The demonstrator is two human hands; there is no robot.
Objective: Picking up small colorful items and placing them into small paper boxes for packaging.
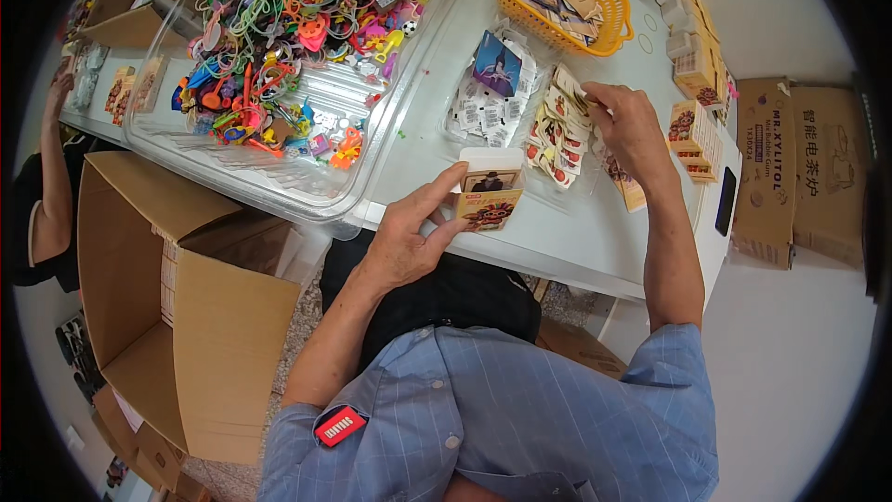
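Blue checked shirt [557,400] below; left hand [407,234] clamps yellow carton [489,212], open end up, long axis roughly upright; rightward, right hand [634,128] at packets [556,135], grip unclear.

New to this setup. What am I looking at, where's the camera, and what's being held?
There is no machine here: the two bare hands belong to the person wearing the camera. The single picture comes from the left of two wide fisheye cameras on their head, looking down, so straight edges bend near the rim.

The left hand holds a small open box. The right hand is at a pile of cream packets with red print; whether it grips one is unclear.

Also on the white table: a clear tub of colourful small toys, white packets and a yellow basket of cards.
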